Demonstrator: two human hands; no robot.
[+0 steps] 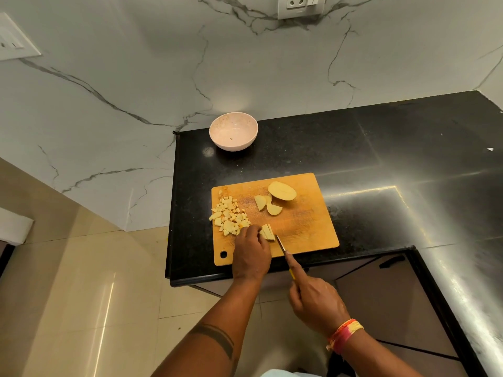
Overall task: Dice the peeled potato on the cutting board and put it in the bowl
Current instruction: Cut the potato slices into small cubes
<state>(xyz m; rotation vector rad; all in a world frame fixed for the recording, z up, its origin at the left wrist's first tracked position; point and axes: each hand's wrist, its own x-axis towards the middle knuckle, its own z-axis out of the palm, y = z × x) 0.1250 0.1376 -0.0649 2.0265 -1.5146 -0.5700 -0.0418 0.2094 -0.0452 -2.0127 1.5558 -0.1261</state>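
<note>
**Potato goes under the knife on a black table**

Head view: A wooden board [296, 221] lies on a black stone table [381, 159] set against a white marble wall [109, 91]. The left hand [251, 254] rests at the board's near edge, its fingers [251, 230] curled down onto a bundle of potato strips [267, 232], pinning them to the wood. The right hand [317, 303], a bright thread band [344, 333] round its wrist, grips the yellow handle of a knife [283, 247], forefinger stretched along the spine; the blade's tip lies at the near end of the strips, just right of the left hand.

A heap of dice [228, 214] sits along the board's left edge, a few cubes reaching its rim, the nearest ones touching the left hand's knuckles. Farther back, toward the middle of the board, lie 2 smaller potato wedges [268, 205], close together, and just behind them a potato half [282, 190], cut face up.

The pale pink bowl [233, 134] stands upright at the table's far left corner, close to the wall and well apart from the board; only a tiny speck shows inside it. A dark band marks the left forearm. Switch plates [300, 5] show on the wall above, and beige floor tiles [81, 295] spread to the left below the table's edge.
</note>
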